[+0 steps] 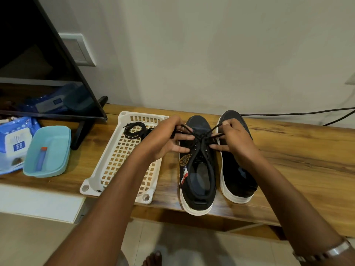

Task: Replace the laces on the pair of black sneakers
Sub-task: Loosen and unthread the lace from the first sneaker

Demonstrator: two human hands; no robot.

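Two sneakers are set side by side on the table (288, 150), the left sneaker (197, 169) at nine o'clock of the right sneaker (236, 169). A basket (115, 160) is placed at nine o'clock of both, a coiled lace (134, 129) lying in its twelve o'clock end. A tub (48, 150) is found further toward nine o'clock.

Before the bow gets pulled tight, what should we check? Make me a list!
1. Left hand pinches a lace end: ok.
2. Right hand pinches the other end: ok.
3. Lace crosses over the left shoe: ok.
4. Every eyelet threaded: cannot tell.
5. Right shoe laced: cannot tell, hand hides it.
6. Spare lace waits in the tray: ok.
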